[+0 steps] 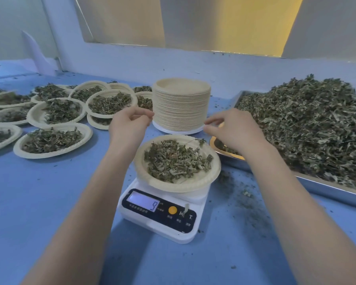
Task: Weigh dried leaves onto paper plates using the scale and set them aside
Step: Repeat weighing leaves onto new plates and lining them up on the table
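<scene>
blue tabletop (49, 202): plate of leaves (177, 161) on scale (158, 214) reads 9; left hand (127, 124) and right hand (232, 130) hover loosely curled, holding nothing; next, probably lift it aside.

Matt cream paper plates (181, 103) hold dry, crinkled leaves (176, 159), the scale (158, 219) is glossy white plastic, the tray (327, 188) brushed metal, the table (49, 192) smooth blue.

Metal tray (327, 190) cut off at right edge; right hand (234, 130) hides its near-left corner; scale (158, 214) button labels unreadable.
</scene>
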